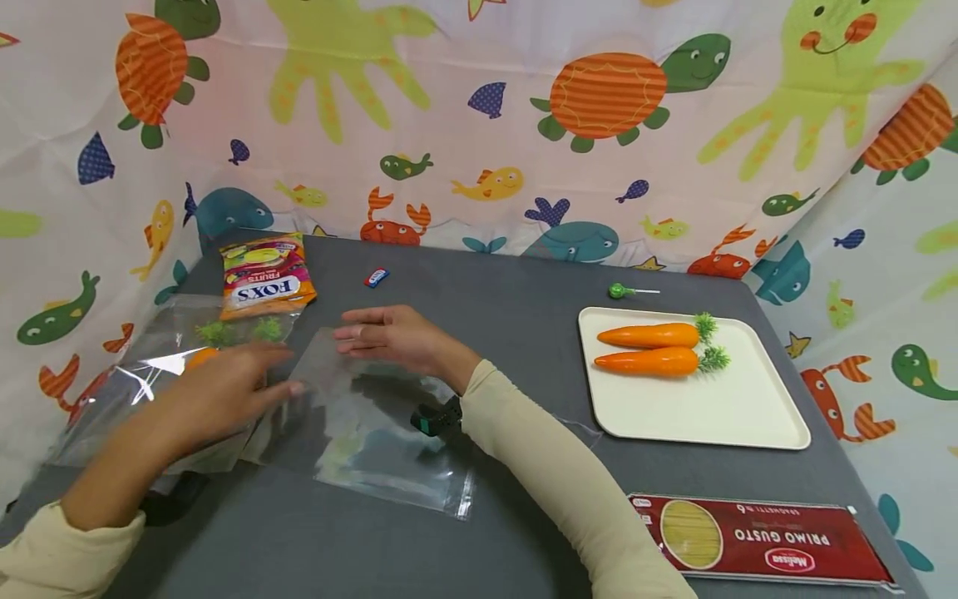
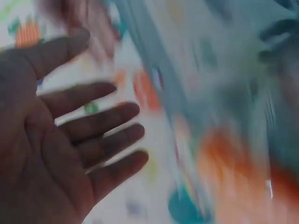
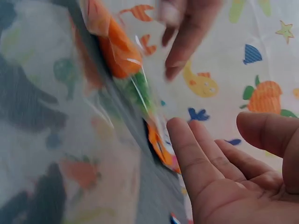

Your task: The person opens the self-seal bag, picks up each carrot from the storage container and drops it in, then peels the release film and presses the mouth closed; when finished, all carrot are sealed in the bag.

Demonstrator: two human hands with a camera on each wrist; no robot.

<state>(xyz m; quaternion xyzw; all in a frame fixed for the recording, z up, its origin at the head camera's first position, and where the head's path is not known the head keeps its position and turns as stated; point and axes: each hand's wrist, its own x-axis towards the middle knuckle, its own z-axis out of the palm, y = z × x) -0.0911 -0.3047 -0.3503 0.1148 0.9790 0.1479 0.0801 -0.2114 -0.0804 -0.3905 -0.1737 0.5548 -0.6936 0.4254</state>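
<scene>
On the left half of the grey table [image 1: 524,333], seen from the head camera, an empty clear bag [image 1: 367,433] lies flat, its long axis running from the far left toward the near edge. The right hand [image 1: 392,337] hovers flat over the bag's far edge, fingers straight, holding nothing. The left hand [image 1: 224,391] is blurred, fingers extended, its tips at the bag's left edge; beyond it lies a second bag [image 1: 157,358] with carrots inside.

The left wrist view shows an open palm [image 2: 51,154], fingers spread, everything else smeared.

The right wrist view shows the right palm [image 3: 233,186] open and empty, the carrot-filled bag [image 3: 117,51] just beside it.
</scene>
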